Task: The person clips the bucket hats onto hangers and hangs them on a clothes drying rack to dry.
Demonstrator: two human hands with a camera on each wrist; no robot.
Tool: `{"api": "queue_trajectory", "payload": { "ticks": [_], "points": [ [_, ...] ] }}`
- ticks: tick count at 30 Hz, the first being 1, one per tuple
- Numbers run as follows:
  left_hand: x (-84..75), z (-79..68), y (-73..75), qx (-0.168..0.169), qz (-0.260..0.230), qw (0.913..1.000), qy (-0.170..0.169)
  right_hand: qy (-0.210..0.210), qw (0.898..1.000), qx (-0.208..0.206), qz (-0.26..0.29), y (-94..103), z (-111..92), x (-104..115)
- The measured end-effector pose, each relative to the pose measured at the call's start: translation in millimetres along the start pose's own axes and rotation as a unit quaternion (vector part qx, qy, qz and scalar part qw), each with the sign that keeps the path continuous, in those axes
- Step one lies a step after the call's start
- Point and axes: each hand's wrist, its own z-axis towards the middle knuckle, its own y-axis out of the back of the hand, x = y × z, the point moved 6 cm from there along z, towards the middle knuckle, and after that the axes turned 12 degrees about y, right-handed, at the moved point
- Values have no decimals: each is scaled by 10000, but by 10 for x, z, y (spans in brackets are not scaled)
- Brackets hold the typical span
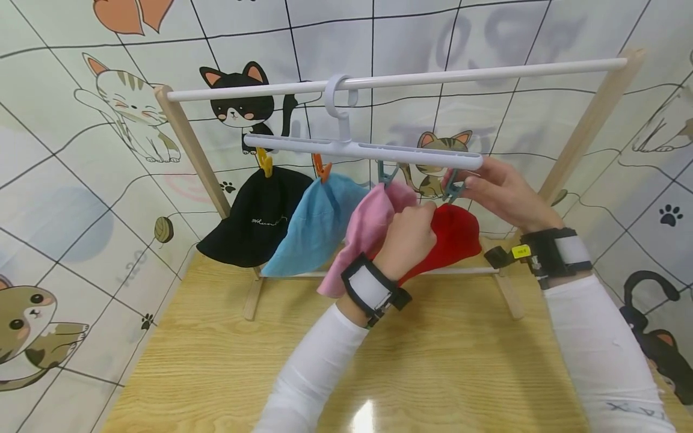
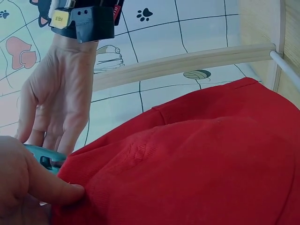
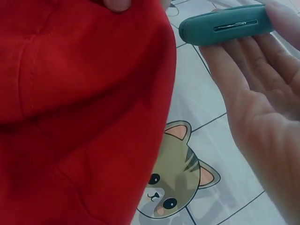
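Note:
My left hand pinches the upper edge of a red hat, its thumb lying on the fabric in the left wrist view. My right hand holds a teal clothespin between thumb and fingers, just under the right end of a white hanger. In the right wrist view the clothespin shows side-on beside the red hat. The hat's top edge is right at the clip's tip in the left wrist view. Next to it hangs a pink hat from another teal clothespin, partly behind my left hand.
A black hat hangs from a yellow clothespin, and a blue hat from an orange one. The hanger hooks over the white rod of a wooden rack on a wooden table. A cat-print backdrop stands behind.

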Motion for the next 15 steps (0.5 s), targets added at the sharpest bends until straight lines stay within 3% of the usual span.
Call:
{"api": "queue_trajectory", "payload": {
  "ticks": [6,15],
  "points": [
    [-15,-11,36,-88,-159,9998,-14,63,9999,-36,-130,-23,27,-5],
    [-41,-38,53,58,-492,9986,191,252,9996,-143,-3,-49,48,-10]
  ]
}}
